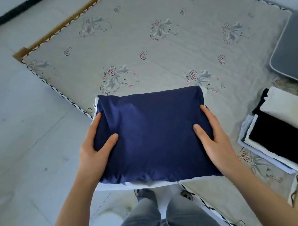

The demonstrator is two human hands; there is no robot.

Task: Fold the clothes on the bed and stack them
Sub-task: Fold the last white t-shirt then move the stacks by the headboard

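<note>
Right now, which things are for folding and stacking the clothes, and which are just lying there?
For the job: the folded blue cloth, gripped by the left hand and the right hand; the white cloth under it; the stack of folded clothes; the bed.

Just lying about: the grey cushion; the floor.

Left grip [96, 150], right grip [211, 135] clasping, thumbs on top, forearms extended.
</note>
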